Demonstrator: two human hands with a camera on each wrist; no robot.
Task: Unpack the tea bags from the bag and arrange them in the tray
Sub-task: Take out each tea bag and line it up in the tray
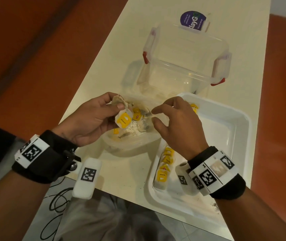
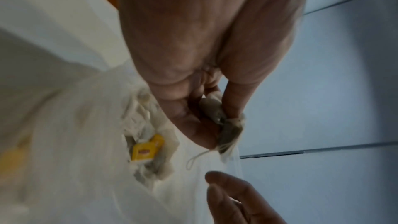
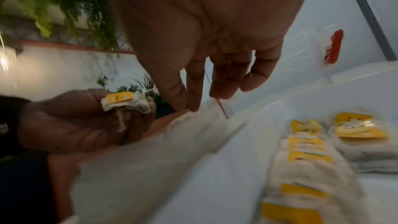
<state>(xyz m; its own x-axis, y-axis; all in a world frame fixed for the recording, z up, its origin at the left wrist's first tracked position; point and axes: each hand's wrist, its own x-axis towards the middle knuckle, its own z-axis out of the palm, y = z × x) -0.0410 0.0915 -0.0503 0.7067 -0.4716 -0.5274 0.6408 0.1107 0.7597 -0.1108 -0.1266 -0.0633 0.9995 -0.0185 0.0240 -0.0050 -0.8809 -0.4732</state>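
My left hand pinches one tea bag with a yellow tag, lifted just above the clear plastic bag. The wrist view shows that left hand gripping the tea bag, its string dangling. Several more tea bags lie inside the plastic bag. My right hand pinches the bag's right edge between thumb and forefinger. The white tray sits at the right, with a row of tea bags along its near-left wall and a few tea bags at its far-left corner.
A clear plastic box with red latches stands open behind the bag, its lid with a purple label beyond. The cream table is narrow, with orange surfaces on both sides. Tea dust speckles the table near the tray.
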